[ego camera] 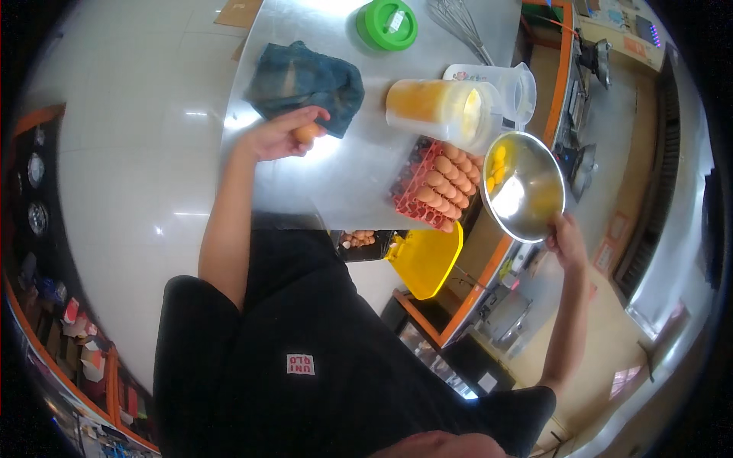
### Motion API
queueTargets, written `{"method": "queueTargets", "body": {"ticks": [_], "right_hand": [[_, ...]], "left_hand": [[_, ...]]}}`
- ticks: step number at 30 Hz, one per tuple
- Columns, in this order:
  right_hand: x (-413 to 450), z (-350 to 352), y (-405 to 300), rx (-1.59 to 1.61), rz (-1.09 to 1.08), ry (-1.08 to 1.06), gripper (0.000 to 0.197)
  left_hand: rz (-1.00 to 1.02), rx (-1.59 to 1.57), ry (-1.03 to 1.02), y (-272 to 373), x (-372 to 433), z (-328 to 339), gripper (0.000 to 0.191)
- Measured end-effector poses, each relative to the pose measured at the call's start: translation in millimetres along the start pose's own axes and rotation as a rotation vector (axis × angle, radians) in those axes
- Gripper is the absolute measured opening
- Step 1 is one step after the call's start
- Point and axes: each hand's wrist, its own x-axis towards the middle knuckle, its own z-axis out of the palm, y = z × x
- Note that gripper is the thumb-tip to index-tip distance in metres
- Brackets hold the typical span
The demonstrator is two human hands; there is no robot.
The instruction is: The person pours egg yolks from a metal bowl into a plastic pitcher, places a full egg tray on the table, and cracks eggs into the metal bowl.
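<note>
A brown egg (306, 133) is held in the fingers of my left hand (280, 133), above the steel table (286, 189) beside a crumpled dark green cloth (309, 80). My right hand (567, 239) grips the rim of a stainless steel mixing bowl (535, 177), off to the right of the egg tray. Several yolks (498, 166) lie against one side of the bowl. Brown eggs (449, 177) fill part of a red plastic egg tray (409, 197); its left cells hold none. Behind it stands a translucent plastic container (421, 106) with yellow-orange liquid.
A second clear pitcher (518, 91), a green lid (386, 26) and a wire whisk (458, 26) are farther back on the table. Below the near edge, a bin holds eggshells (358, 239), its yellow lid (426, 260) raised. An orange-edged counter (555, 86) runs along the right.
</note>
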Motion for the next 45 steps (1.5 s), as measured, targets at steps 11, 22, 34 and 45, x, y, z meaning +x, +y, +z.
{"method": "queueTargets", "body": {"ticks": [11, 22, 34, 45], "right_hand": [[3.9, -9.9, -41.3, -0.171, 0.025, -0.045, 0.022], [14.1, -8.1, -65.7, -0.337, -0.034, 0.016, 0.024], [10.9, -6.9, -92.9, -0.479, -0.156, 0.095, 0.027], [22.2, -10.4, -65.1, -0.429, -0.175, 0.201, 0.028]], "left_hand": [[0.008, 0.005, -0.005, -0.7, -0.3, -0.7, 0.036], [0.009, -0.004, 0.022, -1.0, -1.1, 2.8, 0.033], [0.024, 0.017, 0.033, -0.3, -2.9, 4.6, 0.035], [0.030, -0.005, 0.000, -5.4, 2.3, -0.8, 0.035]]}}
